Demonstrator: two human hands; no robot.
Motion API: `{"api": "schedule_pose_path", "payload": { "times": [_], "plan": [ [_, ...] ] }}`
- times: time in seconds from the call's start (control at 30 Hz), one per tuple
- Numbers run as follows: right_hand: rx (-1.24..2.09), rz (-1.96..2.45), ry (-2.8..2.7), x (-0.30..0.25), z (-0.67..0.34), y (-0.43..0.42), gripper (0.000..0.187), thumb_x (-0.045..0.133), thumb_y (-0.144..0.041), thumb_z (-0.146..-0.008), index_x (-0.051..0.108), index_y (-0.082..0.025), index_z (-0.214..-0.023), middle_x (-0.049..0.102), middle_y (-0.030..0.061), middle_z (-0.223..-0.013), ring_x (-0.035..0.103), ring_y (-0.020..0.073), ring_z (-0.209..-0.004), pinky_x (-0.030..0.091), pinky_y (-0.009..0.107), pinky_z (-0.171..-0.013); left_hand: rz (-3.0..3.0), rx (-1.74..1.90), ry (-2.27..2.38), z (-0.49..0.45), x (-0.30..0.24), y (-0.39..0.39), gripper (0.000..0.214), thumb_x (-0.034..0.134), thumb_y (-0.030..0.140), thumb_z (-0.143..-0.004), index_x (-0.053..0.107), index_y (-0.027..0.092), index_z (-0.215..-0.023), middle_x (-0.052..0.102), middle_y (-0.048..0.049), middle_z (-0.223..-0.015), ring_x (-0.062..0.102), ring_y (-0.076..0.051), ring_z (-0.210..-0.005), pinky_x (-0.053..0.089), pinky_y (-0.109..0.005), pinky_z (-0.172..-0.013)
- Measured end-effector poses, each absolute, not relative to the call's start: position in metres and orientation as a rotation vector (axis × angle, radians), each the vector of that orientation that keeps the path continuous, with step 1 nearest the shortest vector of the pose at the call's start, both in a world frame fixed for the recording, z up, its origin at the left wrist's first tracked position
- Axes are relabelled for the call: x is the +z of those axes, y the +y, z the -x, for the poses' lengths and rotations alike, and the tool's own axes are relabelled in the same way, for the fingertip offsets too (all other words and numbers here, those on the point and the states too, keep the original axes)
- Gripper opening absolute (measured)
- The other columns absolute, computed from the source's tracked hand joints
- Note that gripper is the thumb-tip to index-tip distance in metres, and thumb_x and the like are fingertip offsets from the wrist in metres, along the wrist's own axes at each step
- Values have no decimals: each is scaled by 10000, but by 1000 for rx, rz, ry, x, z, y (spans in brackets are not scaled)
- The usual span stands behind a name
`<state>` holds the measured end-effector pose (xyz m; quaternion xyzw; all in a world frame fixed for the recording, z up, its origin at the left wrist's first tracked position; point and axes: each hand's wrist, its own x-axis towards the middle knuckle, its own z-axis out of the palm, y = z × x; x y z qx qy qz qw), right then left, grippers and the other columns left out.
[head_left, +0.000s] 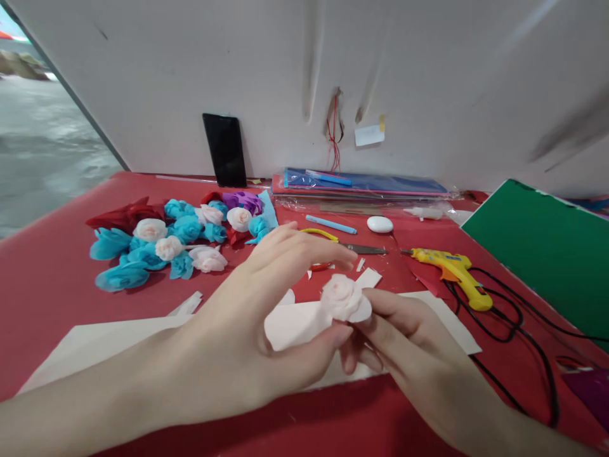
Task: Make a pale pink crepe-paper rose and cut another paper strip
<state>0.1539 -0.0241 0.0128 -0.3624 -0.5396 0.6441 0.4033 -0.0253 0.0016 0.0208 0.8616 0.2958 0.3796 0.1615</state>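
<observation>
A pale pink paper rose [341, 297] is pinched at its underside by my right hand [413, 343], just above the white paper sheet. My left hand [266, 311] curves around the rose's left side with fingers apart. Its thumb tip lies close under the rose; whether it touches cannot be told. Its index finger arches above the petals, clear of them. Beneath both hands, the white paper sheet [114, 339] lies across the red table [42, 273]. Behind my left hand's fingertips are yellow-handled scissors [364, 249], partly hidden.
Blue, white, red and purple paper flowers [185, 228] are heaped on the left. A yellow glue gun [454, 270] with a looping black cord lies right, before a green board [547, 254]. A phone [224, 149] leans on the wall near plastic-wrapped paper packs [371, 184].
</observation>
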Motion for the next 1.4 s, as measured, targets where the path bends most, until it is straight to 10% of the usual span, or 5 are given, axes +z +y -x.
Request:
{"api": "schedule_pose_path", "payload": {
  "times": [0.47,1.13,1.4],
  "plan": [
    [1606,1058,-1279,16,-147,-29,248,481,-295,-865,496,-194,-639,346,-62,-522,267,69,-461,213,223,-409,-2925,1247,836,28,19,-3,285,599,148,-800,527,213,-1068,653,2,-1020,505,-154,-1022,141,-448,-1175],
    [1010,890,-1709,12,-155,-28,242,493,-88,-869,636,-171,-692,507,-36,-598,449,74,-548,385,177,-519,-2373,1159,926,18,15,-5,367,560,146,-777,494,221,-1130,571,-10,-1084,521,-160,-1057,399,-260,-963],
    [1298,757,-1594,-10,-159,-16,228,569,-372,-886,712,-237,-769,565,4,-725,485,131,-662,386,263,-599,-1875,1245,737,13,7,-5,235,689,109,-734,649,287,-883,609,43,-873,571,-122,-820,486,-199,-744]
  ]
}}
